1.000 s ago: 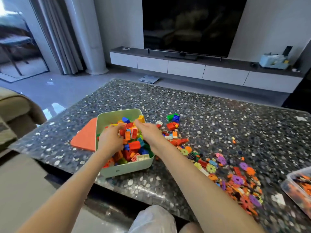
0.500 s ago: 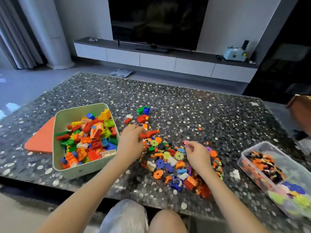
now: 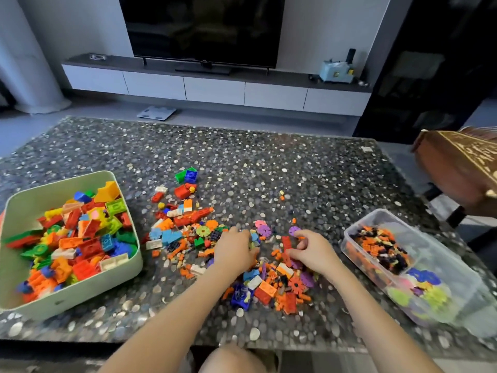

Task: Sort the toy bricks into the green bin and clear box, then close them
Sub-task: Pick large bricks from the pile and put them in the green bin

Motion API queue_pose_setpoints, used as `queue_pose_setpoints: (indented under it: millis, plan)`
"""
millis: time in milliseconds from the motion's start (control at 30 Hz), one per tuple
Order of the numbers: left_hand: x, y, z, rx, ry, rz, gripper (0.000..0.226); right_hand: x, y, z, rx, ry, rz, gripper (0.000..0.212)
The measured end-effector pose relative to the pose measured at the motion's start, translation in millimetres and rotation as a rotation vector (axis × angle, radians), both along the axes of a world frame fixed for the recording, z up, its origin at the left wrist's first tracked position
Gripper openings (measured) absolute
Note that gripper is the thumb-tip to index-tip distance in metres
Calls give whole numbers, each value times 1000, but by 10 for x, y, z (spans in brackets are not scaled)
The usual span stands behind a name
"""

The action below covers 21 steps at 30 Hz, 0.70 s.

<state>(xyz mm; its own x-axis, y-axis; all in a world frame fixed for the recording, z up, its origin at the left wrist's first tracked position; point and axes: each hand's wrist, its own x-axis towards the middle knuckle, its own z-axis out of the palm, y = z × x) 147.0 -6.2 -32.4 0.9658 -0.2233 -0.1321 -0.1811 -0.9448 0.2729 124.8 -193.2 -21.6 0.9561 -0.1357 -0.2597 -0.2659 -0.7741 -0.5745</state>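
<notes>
Loose bricks lie scattered across the centre of the speckled table. The green bin, lower left of the frame, is open and filled with mixed bricks. The clear box, lower right, is open and holds small orange, black and flower-shaped pieces. The left hand rests palm-down on the pile, fingers bent into it. The right hand has curled fingers over red pieces. Grasp cannot be determined for either hand.
</notes>
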Motion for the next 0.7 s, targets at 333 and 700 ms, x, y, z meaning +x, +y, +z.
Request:
queue_pose_setpoints:
  millis: [333,700]
  plan:
    - [169,-16,60,-40,-4,-13,21,263,135,34,2,-69,-21,39]
    - [-308,186,195,-139,-74,-315,28,-442,-105,87,122,-81,150,26]
